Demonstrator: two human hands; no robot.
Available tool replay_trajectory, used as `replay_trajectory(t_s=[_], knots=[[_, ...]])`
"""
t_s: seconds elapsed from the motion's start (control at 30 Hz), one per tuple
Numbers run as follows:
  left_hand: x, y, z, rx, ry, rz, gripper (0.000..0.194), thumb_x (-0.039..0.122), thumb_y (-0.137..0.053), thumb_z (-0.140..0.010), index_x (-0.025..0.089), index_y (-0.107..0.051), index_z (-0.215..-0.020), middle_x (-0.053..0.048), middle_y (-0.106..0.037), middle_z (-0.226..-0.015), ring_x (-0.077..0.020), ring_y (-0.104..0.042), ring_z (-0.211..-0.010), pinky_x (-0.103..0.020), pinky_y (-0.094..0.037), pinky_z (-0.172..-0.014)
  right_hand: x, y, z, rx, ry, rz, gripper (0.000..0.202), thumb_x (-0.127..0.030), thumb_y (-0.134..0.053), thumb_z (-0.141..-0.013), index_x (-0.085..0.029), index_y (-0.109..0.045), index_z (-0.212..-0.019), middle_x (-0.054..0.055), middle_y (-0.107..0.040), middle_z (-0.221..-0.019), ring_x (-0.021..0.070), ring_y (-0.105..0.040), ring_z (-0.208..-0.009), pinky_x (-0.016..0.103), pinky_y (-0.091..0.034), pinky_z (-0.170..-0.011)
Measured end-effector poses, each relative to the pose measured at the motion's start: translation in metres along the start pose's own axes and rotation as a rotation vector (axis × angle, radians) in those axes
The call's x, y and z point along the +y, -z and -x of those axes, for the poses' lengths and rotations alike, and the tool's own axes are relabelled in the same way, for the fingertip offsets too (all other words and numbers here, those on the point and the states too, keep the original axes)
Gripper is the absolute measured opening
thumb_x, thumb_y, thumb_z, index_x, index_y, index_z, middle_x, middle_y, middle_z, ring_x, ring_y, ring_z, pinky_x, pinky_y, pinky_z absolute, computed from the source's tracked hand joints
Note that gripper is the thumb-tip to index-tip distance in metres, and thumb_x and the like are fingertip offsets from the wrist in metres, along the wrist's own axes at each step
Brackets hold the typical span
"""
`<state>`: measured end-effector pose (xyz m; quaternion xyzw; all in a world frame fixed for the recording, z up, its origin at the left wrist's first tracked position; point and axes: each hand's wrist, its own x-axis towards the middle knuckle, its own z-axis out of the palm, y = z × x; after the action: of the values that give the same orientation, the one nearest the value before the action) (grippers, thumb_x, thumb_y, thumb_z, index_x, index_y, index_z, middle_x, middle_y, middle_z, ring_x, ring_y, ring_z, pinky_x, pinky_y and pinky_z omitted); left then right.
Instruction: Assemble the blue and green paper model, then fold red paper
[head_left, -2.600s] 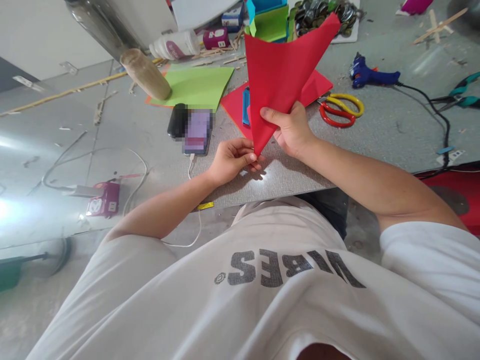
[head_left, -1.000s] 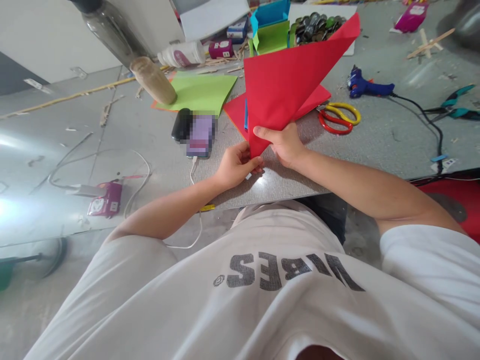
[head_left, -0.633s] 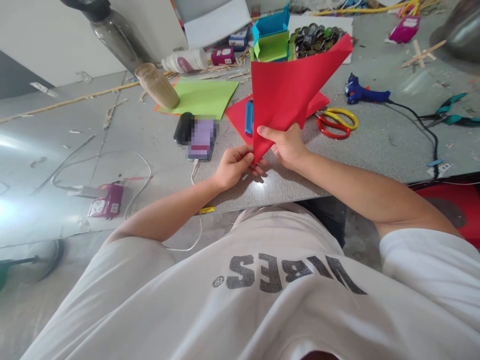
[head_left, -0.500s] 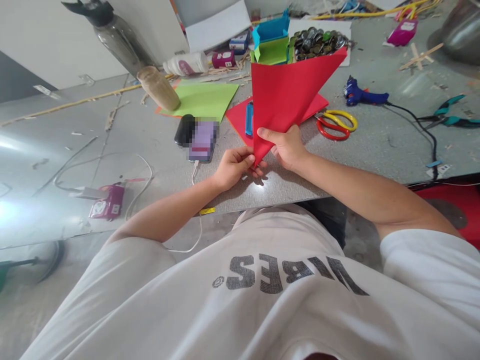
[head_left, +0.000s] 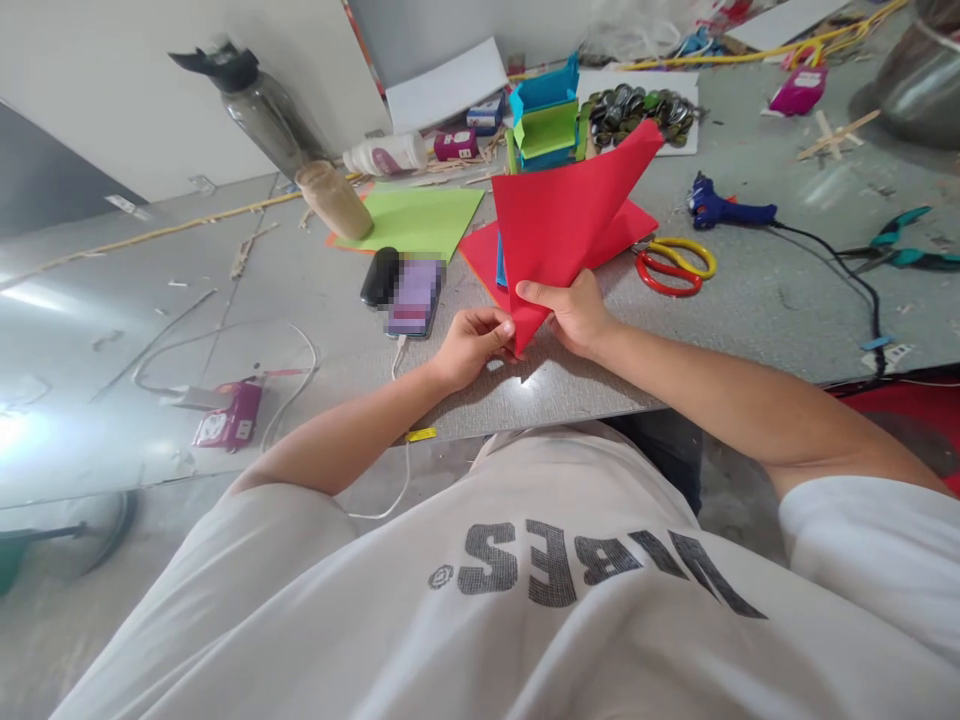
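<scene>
Swung left at its far corner, the red paper above the table already tapers to a point, top unclosed, left hand pinching low, right hand gripping higher.

Craft workshop: glue gun, pliers

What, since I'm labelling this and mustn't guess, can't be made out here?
In the head view:
Phone screen: blurred into blocks.
Blue object: mostly hidden by the held red paper.
Right hand: most fingers hidden behind that paper.
Dark container, upper right: cut off by the picture's edge.
</scene>
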<state>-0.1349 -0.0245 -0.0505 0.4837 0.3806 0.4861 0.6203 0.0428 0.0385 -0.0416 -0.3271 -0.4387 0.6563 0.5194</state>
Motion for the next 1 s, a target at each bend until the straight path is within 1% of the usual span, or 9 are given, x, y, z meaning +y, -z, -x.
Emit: replay_trajectory(t_s=[0.1, 0.2, 0.33, 0.5, 0.6, 0.7, 0.87, 0.93, 1.0], knots=[[-0.002, 0.0, -0.001, 0.025, -0.016, 0.026, 0.076, 0.076, -0.119, -0.061, 0.017, -0.076, -0.079, 0.0, -0.076, -0.065, -0.0122, -0.072, -0.054, -0.022, -0.064, -0.057, 0.0, -0.001, 0.002, -0.004, -0.005, -0.023, 0.067, -0.051, -0.121, -0.049, -0.025, -0.079, -0.094, 0.006, -0.086, -0.105, 0.0294, -0.079, -0.103, 0.053, -0.07, -0.105], [-0.003, 0.0, -0.002, 0.034, -0.014, 0.032, 0.077, 0.078, -0.118, -0.062, 0.017, -0.075, -0.079, 0.001, -0.074, -0.064, -0.0118, -0.071, -0.053, -0.022, -0.064, -0.057, 0.0, -0.001, 0.004, -0.009, -0.025, -0.024, 0.063, -0.047, -0.121, -0.047, -0.024, -0.081, -0.091, 0.004, -0.086, -0.102, 0.0267, -0.077, -0.098, 0.049, -0.069, -0.101], [-0.003, 0.0, -0.001, 0.074, -0.019, 0.006, 0.081, 0.083, -0.115, -0.063, 0.018, -0.07, -0.082, 0.002, -0.073, -0.065, -0.0128, -0.072, -0.053, -0.024, -0.065, -0.057, -0.002, -0.003, 0.006, -0.05, -0.045, 0.003, 0.062, -0.053, -0.119, -0.049, -0.024, -0.081, -0.088, 0.004, -0.085, -0.098, 0.0262, -0.076, -0.093, 0.047, -0.069, -0.094], [0.0, 0.0, 0.0, 0.112, -0.03, 0.015, 0.084, 0.077, -0.119, -0.06, 0.02, -0.066, -0.091, 0.003, -0.076, -0.068, -0.0136, -0.074, -0.055, -0.023, -0.063, -0.056, -0.003, -0.005, 0.009, -0.055, -0.055, 0.004, 0.061, -0.052, -0.12, -0.049, -0.024, -0.079, -0.085, 0.002, -0.083, -0.092, 0.0237, -0.074, -0.085, 0.045, -0.07, -0.084], [0.001, 0.001, 0.001, 0.111, -0.041, 0.04, 0.085, 0.069, -0.121, -0.062, 0.022, -0.064, -0.105, 0.005, -0.078, -0.072, -0.0146, -0.077, -0.057, -0.023, -0.062, -0.057, -0.005, -0.005, 0.012, -0.059, -0.071, 0.016, 0.061, -0.054, -0.118, -0.053, -0.025, -0.08, -0.09, 0.003, -0.083, -0.09, 0.0274, -0.078, -0.086, 0.049, -0.072, -0.083], [-0.001, 0.003, 0.001, 0.091, -0.06, 0.059, 0.092, 0.064, -0.121, -0.067, 0.024, -0.062, -0.125, 0.007, -0.077, -0.072, -0.0165, -0.078, -0.058, -0.024, -0.062, -0.058, -0.007, -0.005, 0.013, -0.07, -0.086, 0.03, 0.064, -0.054, -0.119, -0.051, -0.026, -0.08, -0.093, 0.004, -0.085, -0.092, 0.0308, -0.08, -0.09, 0.053, -0.075, -0.086], [-0.005, 0.008, -0.001, 0.106, -0.103, 0.086, 0.099, 0.066, -0.12, -0.069, 0.026, -0.06, -0.136, 0.006, -0.079, -0.078, -0.0168, -0.076, -0.058, -0.026, -0.059, -0.058, -0.011, -0.006, 0.015, -0.167, -0.159, -0.002, 0.064, -0.046, -0.122, -0.048, -0.025, -0.084, -0.094, 0.004, -0.086, -0.089, 0.0289, -0.077, -0.073, 0.052, -0.074, -0.07], [-0.004, 0.009, -0.002, 0.115, -0.126, 0.083, 0.098, 0.067, -0.12, -0.07, 0.026, -0.061, -0.137, 0.007, -0.078, -0.078, -0.0166, -0.076, -0.059, -0.026, -0.058, -0.058, -0.013, -0.006, 0.016, -0.231, -0.177, -0.021, 0.059, -0.044, -0.122, -0.05, -0.025, -0.086, -0.093, 0.004, -0.087, -0.089, 0.0273, -0.076, -0.069, 0.051, -0.074, -0.07], [-0.001, 0.009, -0.003, 0.128, -0.155, 0.083, 0.096, 0.069, -0.119, -0.071, 0.026, -0.063, -0.136, 0.006, -0.078, -0.08, -0.0152, -0.074, -0.06, -0.026, -0.057, -0.058, -0.014, -0.006, 0.016, -0.296, -0.192, -0.022, 0.056, -0.043, -0.122, -0.053, -0.024, -0.088, -0.094, 0.004, -0.087, -0.089, 0.0262, -0.078, -0.071, 0.05, -0.075, -0.077]])
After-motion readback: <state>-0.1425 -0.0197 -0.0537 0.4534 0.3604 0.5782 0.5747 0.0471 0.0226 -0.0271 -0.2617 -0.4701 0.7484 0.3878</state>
